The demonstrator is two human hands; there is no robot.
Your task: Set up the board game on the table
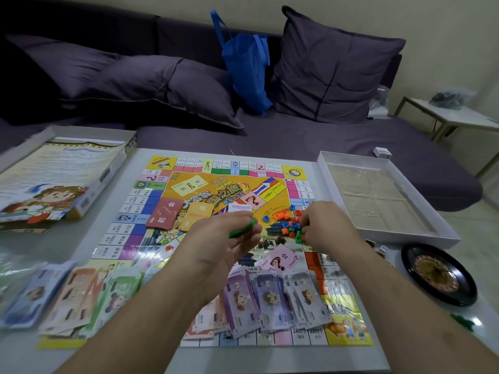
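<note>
Green pieces sit in my left hand, fingers curled round them in a loose grip, held just above the middle of the game board. My right hand is down at the pile of small plastic houses, orange, blue, green & red, fingertips pinching into the pile's right edge; can't tell exactly which piece that grip has. The board lies flat on the table, roughly centred. On it: a red card stack & a yellow card stack left of centre, a pink chance card nearer me, and 3 purple banknote stacks along the near edge, between my forearms. More banknotes in blue, orange & green fan out at the board's near-left corner. Box lid rests far left on the table, the open box tray to the right, a black roulette wheel near right w/ a white die just beside it. Behind the table is a purple sofa w/ a blue bag.
</note>
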